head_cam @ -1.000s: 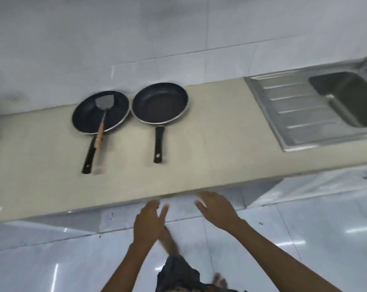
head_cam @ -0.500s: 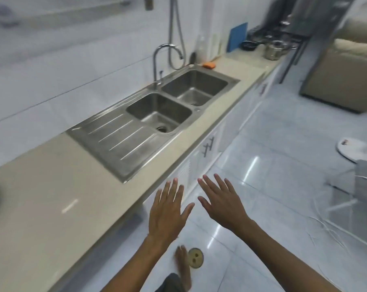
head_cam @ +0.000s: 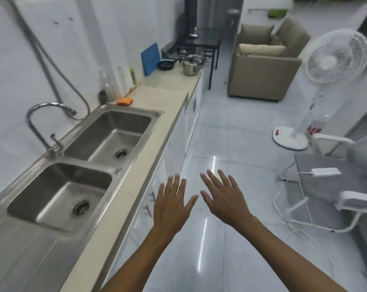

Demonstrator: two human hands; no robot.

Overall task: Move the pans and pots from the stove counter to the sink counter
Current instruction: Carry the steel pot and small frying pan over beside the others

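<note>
Far down the beige counter (head_cam: 163, 95) stand a steel pot with a glass lid (head_cam: 192, 65) and a small black pan (head_cam: 166, 64), beside a dark stove (head_cam: 184, 48). My left hand (head_cam: 172, 204) and my right hand (head_cam: 223, 196) hover palms down over the floor, fingers spread, holding nothing. Both hands are well short of the pot and pan. A steel double sink (head_cam: 81, 163) fills the near left of the counter.
A blue cutting board (head_cam: 150, 59) leans on the wall by the pan. An orange sponge (head_cam: 125, 100) and bottles (head_cam: 117, 83) sit behind the sink. To the right are a white standing fan (head_cam: 325, 81), a beige armchair (head_cam: 262, 66), a grey chair (head_cam: 336, 182) and floor cables (head_cam: 300, 230).
The view has swung right from two black pans on the counter to the sink and down the kitchen. Both hands stay open and out in front, now with fingers spread wider.
</note>
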